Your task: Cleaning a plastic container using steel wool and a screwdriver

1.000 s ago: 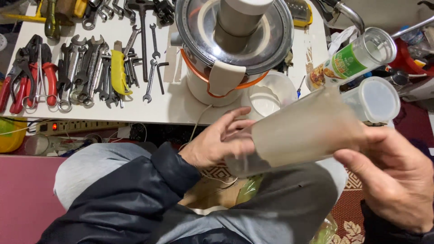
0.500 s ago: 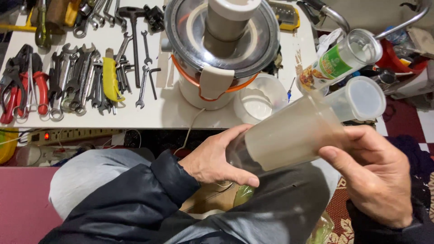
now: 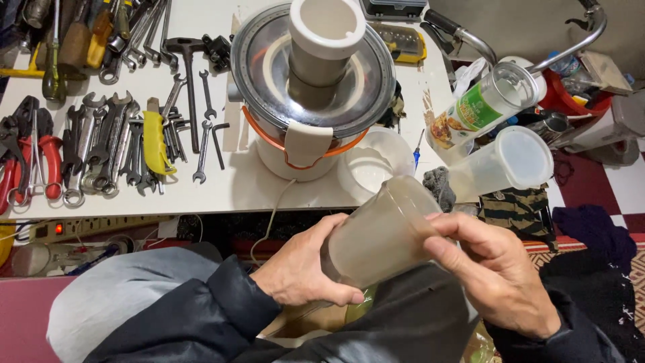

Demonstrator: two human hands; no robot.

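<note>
A cloudy translucent plastic cup lies tilted between both hands above my lap, its open mouth pointing up and to the right. My left hand wraps around its base. My right hand grips its side near the rim. Just beyond the cup, on the white table, stands a juicer with a clear lid, a white feed tube and an orange band. A white round bowl-like part rests beside the juicer's base.
Spanners, red-handled pliers, a yellow-handled tool and a hammer cover the table's left half. At the right stand a clear labelled jar and a lidded translucent tub. A power strip hangs under the table edge.
The cup has turned more upright between my hands and shifted left, closer to the juicer. My right hand has slid up along its side; the view has tipped downward a little.
</note>
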